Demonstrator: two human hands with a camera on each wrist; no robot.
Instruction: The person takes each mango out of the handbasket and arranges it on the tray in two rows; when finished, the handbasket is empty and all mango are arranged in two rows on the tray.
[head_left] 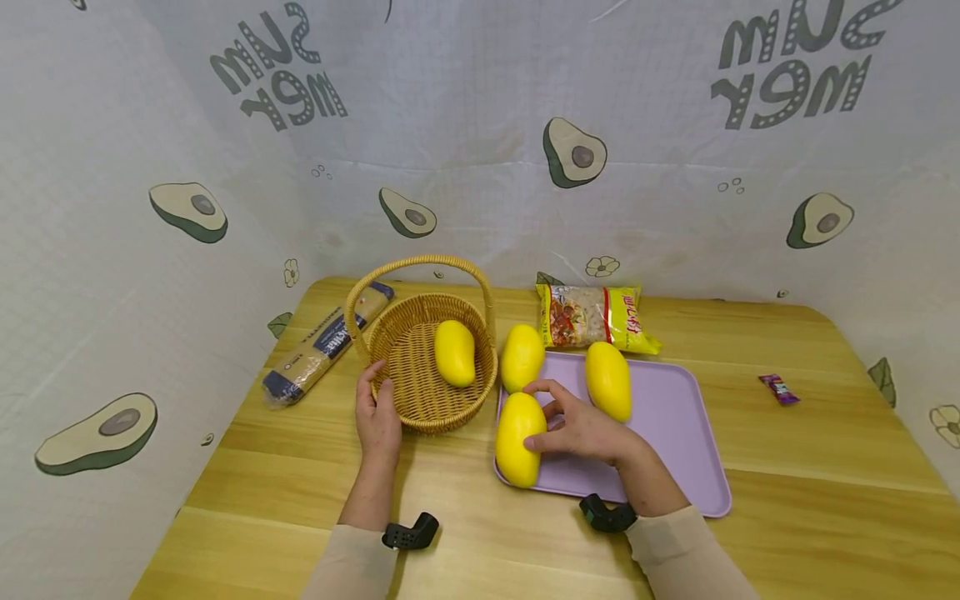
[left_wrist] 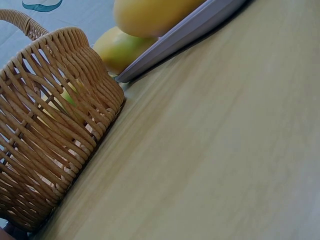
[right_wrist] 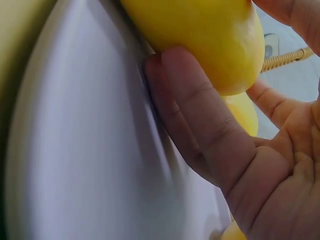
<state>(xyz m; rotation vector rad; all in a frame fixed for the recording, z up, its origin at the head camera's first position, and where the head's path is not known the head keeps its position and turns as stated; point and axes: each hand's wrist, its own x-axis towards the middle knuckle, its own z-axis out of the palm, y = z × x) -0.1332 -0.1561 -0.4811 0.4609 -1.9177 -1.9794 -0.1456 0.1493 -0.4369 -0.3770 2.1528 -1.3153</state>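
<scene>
My left hand [head_left: 378, 423] holds the left side of a wicker basket [head_left: 431, 423], its fingertips at the rim. One yellow mango [head_left: 455, 353] lies inside the basket; the left wrist view shows it through the weave. With thumb and fingers, my right hand [head_left: 581, 427] grips another mango [head_left: 519, 442] at the left edge of a lilac tray [head_left: 667, 417]. In the right wrist view, the fingers [right_wrist: 200, 100] press against the side of this mango [right_wrist: 210, 40]. Two more mangoes are close by, one [head_left: 523, 358] behind the held one and one [head_left: 608, 381] farther right.
Behind the tray lies a yellow food packet [head_left: 588, 317]. A long blue-and-tan package [head_left: 322, 346] is left of the basket, whose tall handle [head_left: 420, 262] arches upward. A small purple wrapped candy [head_left: 780, 389] sits on the wooden table [head_left: 825, 450] at right. A printed curtain [head_left: 480, 167] encloses the back.
</scene>
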